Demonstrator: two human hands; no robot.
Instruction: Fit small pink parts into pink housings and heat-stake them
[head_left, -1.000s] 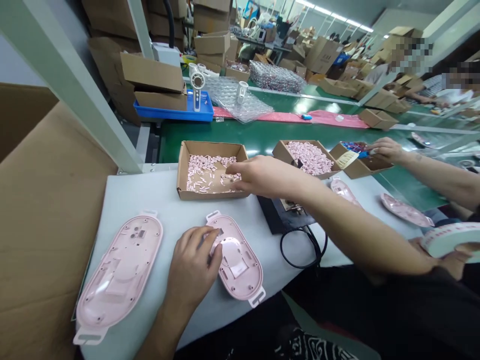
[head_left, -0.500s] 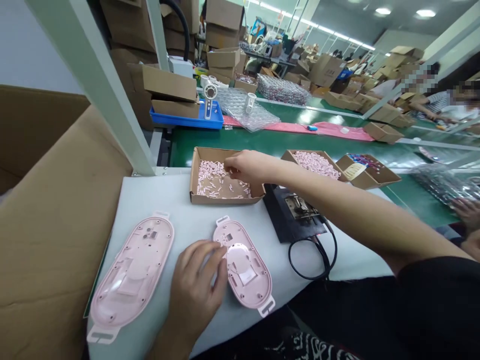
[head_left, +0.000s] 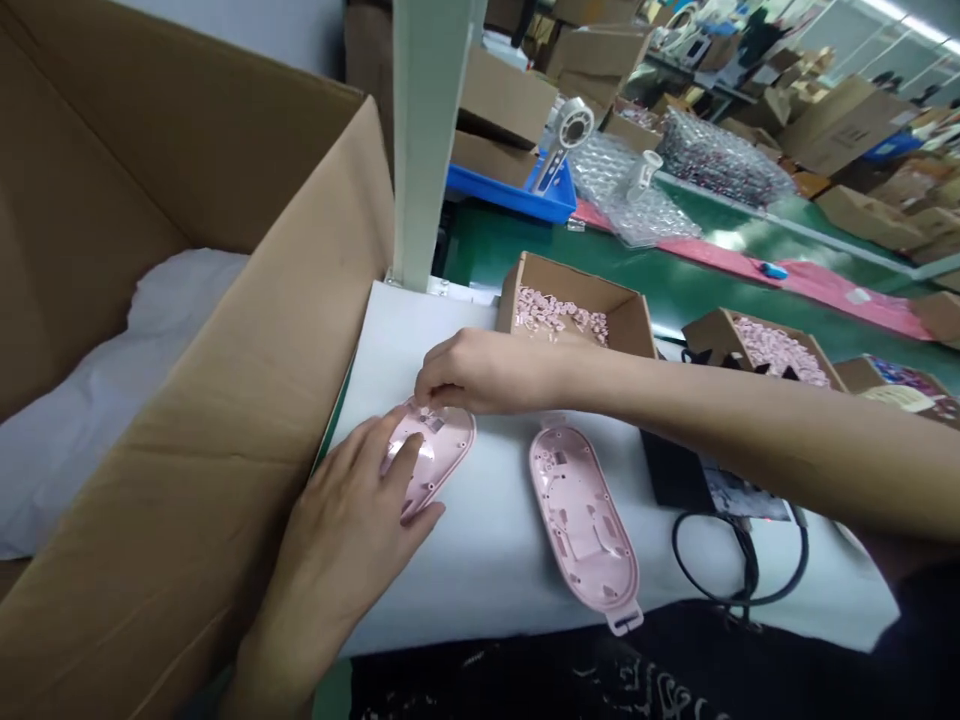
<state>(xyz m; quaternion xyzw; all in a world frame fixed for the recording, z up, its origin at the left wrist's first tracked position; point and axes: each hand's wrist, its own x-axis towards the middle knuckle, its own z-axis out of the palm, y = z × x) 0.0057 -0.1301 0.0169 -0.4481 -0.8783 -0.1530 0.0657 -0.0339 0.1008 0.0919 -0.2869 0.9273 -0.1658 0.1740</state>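
Observation:
Two pink oval plastic shells lie on the pale work mat. My left hand rests over the left shell with its fingers spread, covering the lower part. At the upper end of that shell, the fingertips of my right hand are pinched together; whatever they hold is too small to make out. The other shell lies untouched to the right, its inner side facing up. Beyond my right forearm stands a cardboard tray with small pink pieces.
A large open cardboard box stands at the left beside a metal post. At the right are a black device with a looped cable and a box of pink parts. A blue tray sits farther back.
My right hand has moved from the cardboard tray to the left shell. My left hand has gone from the right shell to the left one. The view has turned left.

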